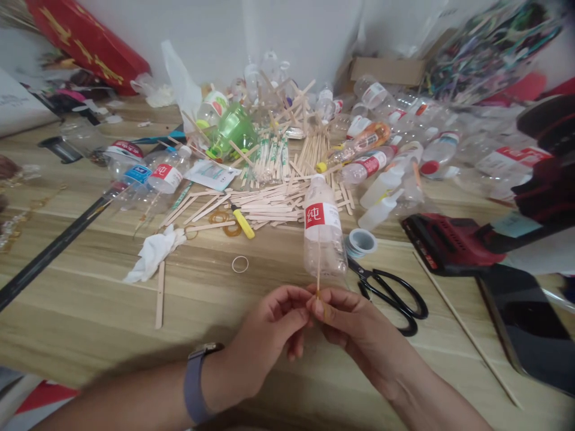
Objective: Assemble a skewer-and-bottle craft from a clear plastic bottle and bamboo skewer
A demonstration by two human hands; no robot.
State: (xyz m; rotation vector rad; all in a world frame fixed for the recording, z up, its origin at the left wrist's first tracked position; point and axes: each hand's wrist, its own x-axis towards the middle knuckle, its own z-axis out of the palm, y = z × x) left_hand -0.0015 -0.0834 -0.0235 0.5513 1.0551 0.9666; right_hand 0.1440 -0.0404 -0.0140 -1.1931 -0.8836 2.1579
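My left hand and my right hand meet low in the centre, both with fingers pinched together. Between my right thumb and fingers is a thin wooden stick, pointing up in front of a clear bottle. A yellowish band, perhaps rubber, shows at its lower end. My left fingertips press close beside that end; what they grip is too small to tell. The clear bottle with a red and white label stands just beyond the hands. Black scissors lie right of it, near a roll of tape.
Flat wooden sticks, a yellow-handled tool and rubber bands lie behind. Many plastic bottles crowd the back. A crumpled tissue is at left. A red and black power tool, a phone and a long stick lie at right.
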